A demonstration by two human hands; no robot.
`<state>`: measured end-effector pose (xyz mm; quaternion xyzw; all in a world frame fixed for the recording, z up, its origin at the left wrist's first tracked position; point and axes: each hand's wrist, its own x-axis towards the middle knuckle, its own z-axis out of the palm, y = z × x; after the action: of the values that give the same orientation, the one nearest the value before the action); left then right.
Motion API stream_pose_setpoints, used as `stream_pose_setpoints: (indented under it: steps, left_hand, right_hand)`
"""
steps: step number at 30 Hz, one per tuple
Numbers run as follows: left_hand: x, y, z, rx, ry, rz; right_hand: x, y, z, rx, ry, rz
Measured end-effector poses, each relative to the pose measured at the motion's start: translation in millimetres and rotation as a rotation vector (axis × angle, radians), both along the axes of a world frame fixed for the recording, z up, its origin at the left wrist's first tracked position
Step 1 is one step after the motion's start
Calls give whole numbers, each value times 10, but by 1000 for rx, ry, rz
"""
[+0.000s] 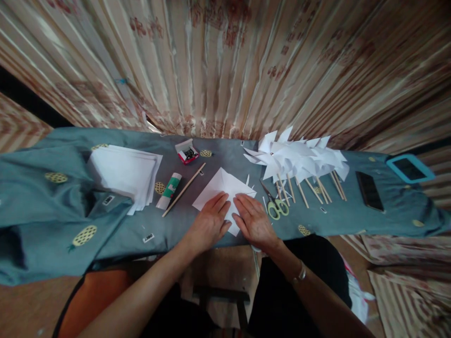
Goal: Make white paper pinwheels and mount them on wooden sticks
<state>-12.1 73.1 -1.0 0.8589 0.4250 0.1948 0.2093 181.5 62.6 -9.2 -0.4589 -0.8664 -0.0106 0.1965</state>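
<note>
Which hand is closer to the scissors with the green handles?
The right hand. It lies on the white paper, just left of the scissors. The left hand touches the same paper farther left, with the right hand between it and the scissors.

L hand (210,219) & R hand (257,223) palms-down, nr each other, arms (151,284) extended fwd.
</note>
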Motion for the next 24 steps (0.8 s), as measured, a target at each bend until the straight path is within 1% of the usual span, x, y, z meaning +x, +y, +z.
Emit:
stream_pose_setpoints:
  steps: [3, 8, 13, 18, 21, 24]
  left_hand:
    - [0, -5, 4, -1, 31, -3]
    - [16, -49, 32, -40, 80, 8]
    - [40, -90, 75, -102, 114, 28]
    - [35, -90, 70, -128, 87, 28]
    - [32, -84, 69, -130, 69, 32]
    - [33, -79, 79, -118, 61, 41]
  right_hand:
    - [3, 8, -5, -15, -2, -12]
    - [-2, -29, -21, 22, -17, -169]
    - [1, -51, -50, 31, -18, -174]
    - [18, -34, -95, 27, 24, -157]
    - [50, -17, -101, -28, 88, -152]
    - [99, -8, -51, -154, 163, -155]
